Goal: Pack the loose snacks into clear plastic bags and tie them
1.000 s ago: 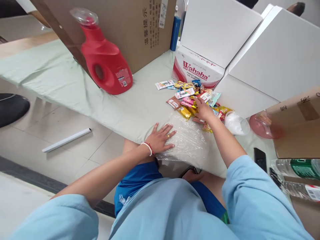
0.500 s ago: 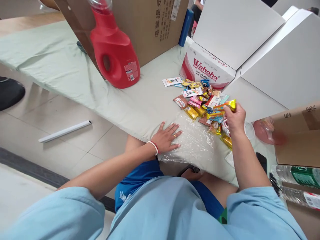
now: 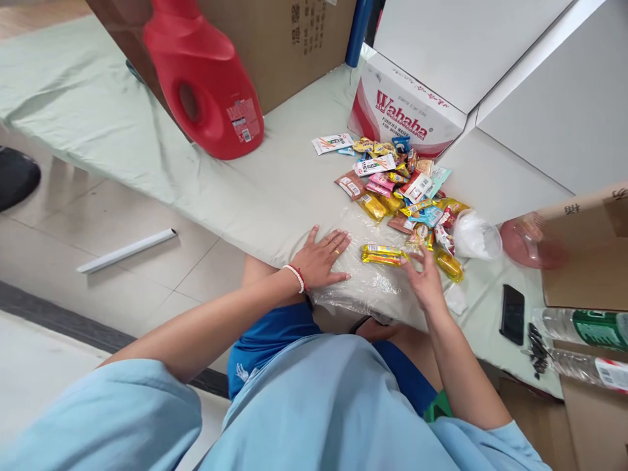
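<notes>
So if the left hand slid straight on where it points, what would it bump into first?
The left hand would probably meet the shiny gold packet beside the brown packet first, but its spread fingers make the exact line unclear.

Containers and oddments around a red-and-white water box point(image 3: 407, 108) on a pale green cloth point(image 3: 161, 157).
Left of the water box sits a red jug point(image 3: 210, 85), in front of a large brown carton point(image 3: 289, 59) with dark printing; a blue cylinder point(image 3: 358, 33) is near the box's back left corner. A big white panel point(image 3: 471, 46) rises behind the box. Right of it and nearer the viewer are a reddish see-through tub point(image 3: 523, 245), a second brown carton point(image 3: 583, 261), a black phone point(image 3: 513, 314) and two clear bottles on their sides, one green-labelled point(image 3: 593, 328), one with a white-and-red label point(image 3: 589, 369). Far left of the box, a white tube point(image 3: 127, 251) lies on the tiled floor point(image 3: 142, 288).
</notes>
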### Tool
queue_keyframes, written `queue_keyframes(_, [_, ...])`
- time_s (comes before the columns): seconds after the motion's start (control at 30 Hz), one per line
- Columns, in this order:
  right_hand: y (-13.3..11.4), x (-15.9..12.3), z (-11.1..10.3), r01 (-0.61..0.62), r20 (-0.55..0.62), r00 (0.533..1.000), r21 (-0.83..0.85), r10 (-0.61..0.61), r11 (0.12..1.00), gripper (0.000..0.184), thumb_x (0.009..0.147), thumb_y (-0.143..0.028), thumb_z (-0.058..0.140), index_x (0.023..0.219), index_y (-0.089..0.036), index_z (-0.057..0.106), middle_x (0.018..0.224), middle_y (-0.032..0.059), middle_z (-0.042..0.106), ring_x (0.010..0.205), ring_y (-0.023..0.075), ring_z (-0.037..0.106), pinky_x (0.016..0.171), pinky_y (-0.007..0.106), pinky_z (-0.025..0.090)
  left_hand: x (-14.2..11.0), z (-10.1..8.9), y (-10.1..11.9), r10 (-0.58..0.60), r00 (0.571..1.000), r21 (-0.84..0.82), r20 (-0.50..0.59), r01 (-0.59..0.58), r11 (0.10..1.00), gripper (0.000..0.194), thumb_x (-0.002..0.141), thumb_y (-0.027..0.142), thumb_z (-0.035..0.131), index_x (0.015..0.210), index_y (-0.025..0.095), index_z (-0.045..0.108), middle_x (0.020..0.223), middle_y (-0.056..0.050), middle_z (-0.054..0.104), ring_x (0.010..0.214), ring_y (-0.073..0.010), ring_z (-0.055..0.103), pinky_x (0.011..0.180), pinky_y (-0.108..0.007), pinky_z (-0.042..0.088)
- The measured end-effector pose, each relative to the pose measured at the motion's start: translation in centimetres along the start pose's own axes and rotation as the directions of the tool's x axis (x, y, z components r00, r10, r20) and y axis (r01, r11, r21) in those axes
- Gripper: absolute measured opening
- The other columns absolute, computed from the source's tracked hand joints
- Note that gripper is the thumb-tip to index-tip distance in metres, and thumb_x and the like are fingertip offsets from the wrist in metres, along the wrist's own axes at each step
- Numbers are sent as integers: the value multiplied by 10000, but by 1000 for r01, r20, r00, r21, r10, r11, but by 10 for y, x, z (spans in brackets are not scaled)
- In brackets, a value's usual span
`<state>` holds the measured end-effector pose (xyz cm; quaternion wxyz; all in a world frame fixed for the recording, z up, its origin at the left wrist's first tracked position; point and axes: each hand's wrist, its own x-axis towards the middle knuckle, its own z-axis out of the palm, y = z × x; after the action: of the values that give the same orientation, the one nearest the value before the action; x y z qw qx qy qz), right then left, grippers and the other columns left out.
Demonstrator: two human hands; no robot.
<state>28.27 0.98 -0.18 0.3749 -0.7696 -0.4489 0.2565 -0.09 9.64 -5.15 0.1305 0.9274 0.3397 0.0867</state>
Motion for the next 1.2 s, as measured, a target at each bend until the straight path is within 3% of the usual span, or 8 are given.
queue_keyframes(0.07, [-4,6,-16,178,2,983,-241,-182,954,605,842,-552,696,1349,-233,612,1284,142,654,785,212,631,743,389,547,0,-1,1,-6,1000,1,7,6,1000,915,964,715,424,1653,149,219,1706,-174,261,1580,-331,260,1254,-649,-103])
queue_keyframes(0.2, [-20,25,-11,502,317,857,-342,-406,794,331,937,-359,594,1220,-234,712,1314,122,659,1152,293,641,982,434,521,1,-1,1,-8,1000,25,22,7,1000,915,968,726,392,1653,144,219,1705,-174,264,1583,-334,251,1256,-656,-75])
queue_keyframes(0.5, [-42,85,30,635,592,755,-550,-282,543,348,872,-239,686,1216,-209,728,1260,135,692,1183,321,629,926,383,498,2,1,1,-14,1000,59,26,12,998,902,952,733,422,1650,188,254,1707,-167,268,1572,-368,266,1247,-682,-27])
queue_keyframes(0.7, [-47,71,1,657,564,733,-443,-380,610,292,921,-276,639,1200,-215,696,1336,110,670,1198,291,630,942,370,482,2,0,1,-7,1000,26,2,7,1000,901,945,737,427,1640,181,283,1706,-161,277,1568,-351,283,1259,-659,-41])
queue_keyframes(0.8, [-44,49,2,677,675,692,-483,-257,555,291,908,-315,669,1185,-229,698,1189,96,706,1013,263,673,799,323,470,2,0,1,-13,1000,18,4,13,1000,920,934,734,453,1647,184,266,1706,-156,281,1571,-364,271,1261,-660,-29])
queue_keyframes(0.97, [-35,31,0,616,610,773,-652,-176,442,187,937,-360,615,1044,-227,690,1034,88,700,822,228,641,620,301,349,2,-1,1,-11,1000,3,16,11,1000,959,926,750,448,1652,158,242,1711,-181,242,1576,-369,258,1255,-664,-62])
queue_keyframes(1.1, [-42,34,-17,579,532,804,-594,-267,558,235,920,-445,615,886,-215,645,890,74,681,763,221,602,632,303,349,1,-1,0,-7,1000,-11,16,8,1000,971,918,769,440,1651,162,249,1713,-187,226,1581,-371,244,1249,-664,-85])
queue_keyframes(1.2, [-58,34,-12,619,661,713,-435,-235,654,286,918,-493,605,832,-222,634,822,46,669,716,198,578,636,292,366,1,-1,0,-5,1000,-7,12,5,1000,972,925,763,436,1652,149,238,1712,-188,228,1581,-363,249,1254,-651,-88])
